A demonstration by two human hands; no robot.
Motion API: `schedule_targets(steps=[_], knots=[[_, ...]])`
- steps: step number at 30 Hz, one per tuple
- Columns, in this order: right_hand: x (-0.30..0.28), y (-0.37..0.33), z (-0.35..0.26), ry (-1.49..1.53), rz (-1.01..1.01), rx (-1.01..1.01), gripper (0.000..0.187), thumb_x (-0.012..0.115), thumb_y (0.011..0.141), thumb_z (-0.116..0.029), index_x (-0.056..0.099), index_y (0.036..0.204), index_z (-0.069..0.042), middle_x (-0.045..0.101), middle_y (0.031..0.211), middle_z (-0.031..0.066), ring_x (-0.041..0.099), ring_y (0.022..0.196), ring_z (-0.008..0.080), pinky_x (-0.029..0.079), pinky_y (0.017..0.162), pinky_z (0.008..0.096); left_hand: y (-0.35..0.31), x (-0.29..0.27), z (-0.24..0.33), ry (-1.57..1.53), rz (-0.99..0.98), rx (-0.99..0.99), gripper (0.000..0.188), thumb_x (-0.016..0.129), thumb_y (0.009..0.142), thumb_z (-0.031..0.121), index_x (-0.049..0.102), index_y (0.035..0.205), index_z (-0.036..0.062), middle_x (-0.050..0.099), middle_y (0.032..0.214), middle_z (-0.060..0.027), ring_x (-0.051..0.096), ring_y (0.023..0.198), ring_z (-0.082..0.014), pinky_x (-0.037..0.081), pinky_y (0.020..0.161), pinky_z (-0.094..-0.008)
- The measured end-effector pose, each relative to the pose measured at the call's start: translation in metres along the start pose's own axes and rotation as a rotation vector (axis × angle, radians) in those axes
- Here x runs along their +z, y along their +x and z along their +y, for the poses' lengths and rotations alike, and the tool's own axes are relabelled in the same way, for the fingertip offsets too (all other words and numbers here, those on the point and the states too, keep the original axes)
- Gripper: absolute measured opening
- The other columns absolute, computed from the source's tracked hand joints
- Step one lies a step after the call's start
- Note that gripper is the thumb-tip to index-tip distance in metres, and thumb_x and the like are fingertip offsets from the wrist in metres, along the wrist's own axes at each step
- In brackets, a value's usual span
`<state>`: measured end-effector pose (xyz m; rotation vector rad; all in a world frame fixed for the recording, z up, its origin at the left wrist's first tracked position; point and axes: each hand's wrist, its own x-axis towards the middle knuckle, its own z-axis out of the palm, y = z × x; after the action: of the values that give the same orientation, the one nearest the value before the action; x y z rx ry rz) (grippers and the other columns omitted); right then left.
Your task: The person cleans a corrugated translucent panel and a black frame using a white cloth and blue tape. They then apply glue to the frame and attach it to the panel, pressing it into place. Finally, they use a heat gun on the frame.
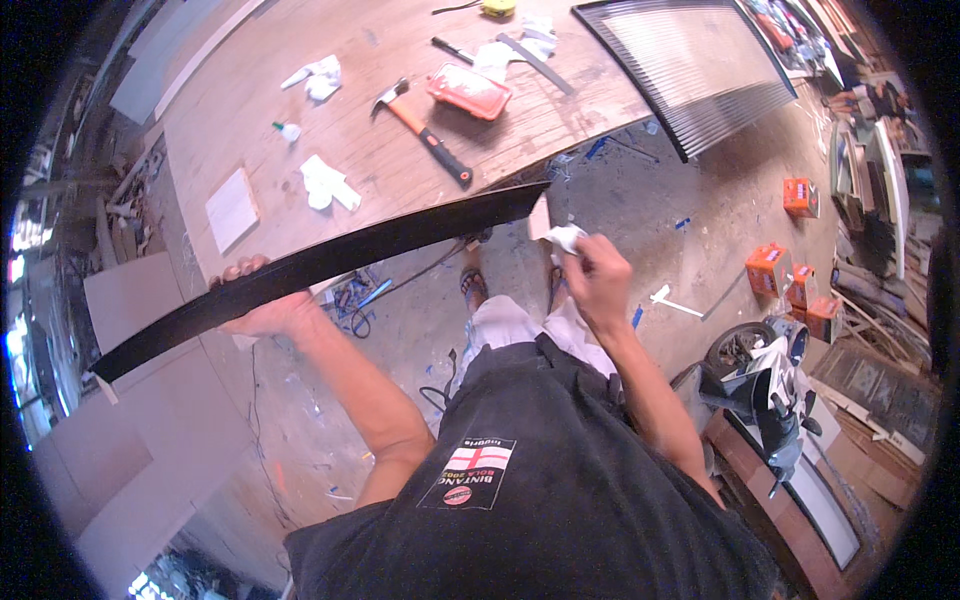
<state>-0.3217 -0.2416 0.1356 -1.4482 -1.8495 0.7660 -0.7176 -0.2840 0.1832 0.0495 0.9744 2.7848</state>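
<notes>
A long, narrow black board [340,255] slants across in front of me, its right end higher than its left and near the table's front edge. My left hand [268,314] grips it left of the middle, fingers curled over the far edge and thumb side on the near edge. Just beyond the board's right end, my right hand [600,275] is closed on a crumpled white cloth [566,237], which could also be paper. Close to that cloth a pale flat piece [540,217] shows at the board's end; whether it is part of the board I cannot tell.
On the wooden table [230,120] lie a hammer [425,135], a red-lidded box [470,92], a small bottle [288,131], a square board [233,210] and white scraps. A black-framed ribbed panel [700,65] juts past its edge. Orange boxes [768,270] and a motorbike [770,385] stand right.
</notes>
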Motion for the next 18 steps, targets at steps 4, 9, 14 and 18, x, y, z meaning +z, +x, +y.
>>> schedule_targets(steps=[4, 9, 14, 18], knots=[[-0.079, -0.018, 0.025, 0.524, 0.085, 0.43, 0.013, 0.065, 0.094, -0.011, 0.069, 0.103, -0.002, 0.067, 0.091, 0.0013, 0.064, 0.08, 0.0119, 0.049, 0.069, 0.0268, -0.005, 0.012, -0.007, 0.012, -0.1, -0.016, 0.037, 0.048, 0.093, 0.046, 0.064, 0.092, 0.0127, 0.06, 0.071, -0.0038, 0.057, 0.061, -0.0171, 0.047, 0.052, -0.0279], [-0.165, -0.038, 0.09, 1.027, 0.239, 0.581, 0.025, 0.06, 0.097, -0.013, 0.06, 0.12, -0.002, 0.067, 0.101, 0.0015, 0.064, 0.088, 0.0111, 0.049, 0.078, 0.0243, -0.031, 0.061, -0.028, -0.065, -0.366, -0.145, 0.04, 0.048, 0.097, 0.042, 0.062, 0.114, 0.0084, 0.054, 0.075, -0.0043, 0.05, 0.062, -0.0146, 0.043, 0.053, -0.0263], [-0.232, -0.063, 0.154, 1.243, 0.322, 0.552, 0.025, 0.057, 0.099, -0.014, 0.059, 0.122, -0.003, 0.067, 0.108, 0.0027, 0.065, 0.097, 0.0137, 0.051, 0.081, 0.0258, -0.098, 0.152, -0.049, 0.226, -0.852, -0.221, 0.098, 0.05, 0.07, 0.089, 0.057, 0.118, 0.0042, 0.052, 0.08, -0.0052, 0.05, 0.066, -0.0174, 0.044, 0.055, -0.0282], [-0.265, -0.066, 0.192, 1.341, 0.416, 0.613, 0.026, 0.055, 0.103, -0.024, 0.062, 0.119, -0.005, 0.064, 0.1, 0.0021, 0.057, 0.081, 0.0099, 0.045, 0.067, 0.0256, -0.146, 0.194, -0.069, 0.419, -0.996, -0.311, 0.084, 0.042, 0.093, 0.073, 0.049, 0.133, -0.0005, 0.058, 0.08, -0.0061, 0.057, 0.061, -0.0164, 0.047, 0.052, -0.0272]])
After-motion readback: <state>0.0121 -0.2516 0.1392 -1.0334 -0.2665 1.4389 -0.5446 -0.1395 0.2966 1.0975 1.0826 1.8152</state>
